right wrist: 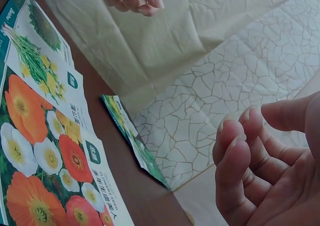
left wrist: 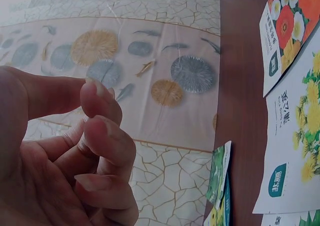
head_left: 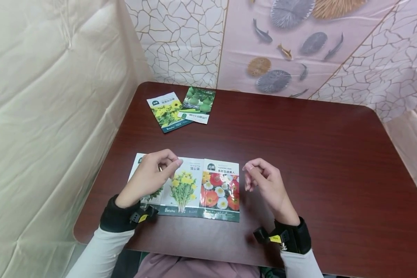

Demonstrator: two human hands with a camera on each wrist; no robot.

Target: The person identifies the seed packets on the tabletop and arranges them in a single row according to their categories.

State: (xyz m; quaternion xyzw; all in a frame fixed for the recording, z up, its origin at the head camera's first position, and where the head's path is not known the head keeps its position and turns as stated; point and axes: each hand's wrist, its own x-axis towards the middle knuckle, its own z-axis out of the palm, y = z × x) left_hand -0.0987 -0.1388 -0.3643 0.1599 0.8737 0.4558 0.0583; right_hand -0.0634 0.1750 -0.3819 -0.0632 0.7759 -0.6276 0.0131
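Observation:
Three seed packets lie side by side near the table's front edge. The poppy packet (head_left: 219,191) is on the right, the dandelion packet (head_left: 182,185) in the middle, and a third packet (head_left: 138,159) with a sunflower head is at the left, partly hidden. Over the left and middle packets hovers my left hand (head_left: 156,170), its fingers loosely bent with nothing between them, as the left wrist view also shows. My right hand (head_left: 265,177) is raised just right of the poppy packet, fingers loosely curled and holding nothing.
Farther back on the left, a green-fruit seed packet (head_left: 198,104) overlaps a yellow-flower packet (head_left: 165,112). The dark wooden table (head_left: 309,146) has rounded corners. A cream cloth (head_left: 55,116) hangs along its left side, and a patterned cloth (head_left: 180,42) stands behind it.

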